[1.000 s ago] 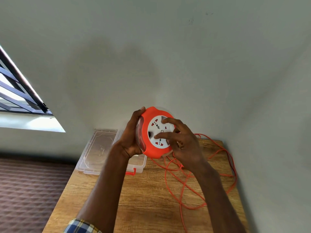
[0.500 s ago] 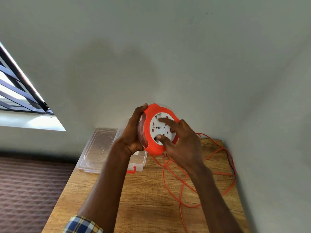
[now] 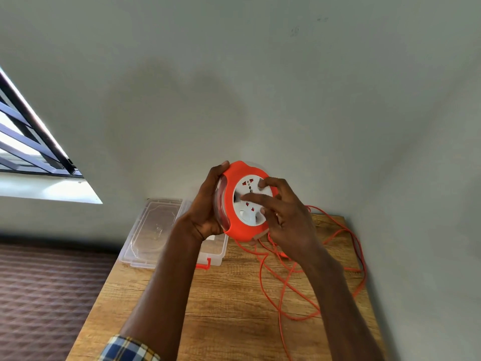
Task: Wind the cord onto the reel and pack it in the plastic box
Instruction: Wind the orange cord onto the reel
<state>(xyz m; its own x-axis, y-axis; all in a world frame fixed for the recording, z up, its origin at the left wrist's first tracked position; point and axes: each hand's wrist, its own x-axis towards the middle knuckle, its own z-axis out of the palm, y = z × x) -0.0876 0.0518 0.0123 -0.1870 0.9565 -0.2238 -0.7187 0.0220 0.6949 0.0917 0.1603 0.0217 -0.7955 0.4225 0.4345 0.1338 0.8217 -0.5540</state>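
Note:
I hold the orange cord reel up above the table's far end. My left hand grips its clear back and rim from the left, thumb on the top edge. My right hand lies over the white socket face, with the index finger stretched across it and the other fingertips and thumb pressing on it. The orange cord drops from the reel's underside and lies in loose loops on the right side of the wooden table. The clear plastic box stands open at the far left, partly behind my left wrist.
The box's clear lid lies folded out to the left, overhanging the table edge, and an orange latch sticks out at its front. Walls close the table in at the back and right. A patterned floor lies to the left.
My right fingers have shifted round the white face, the index finger now lying across it. The reel has risen a little and stays in my left hand.

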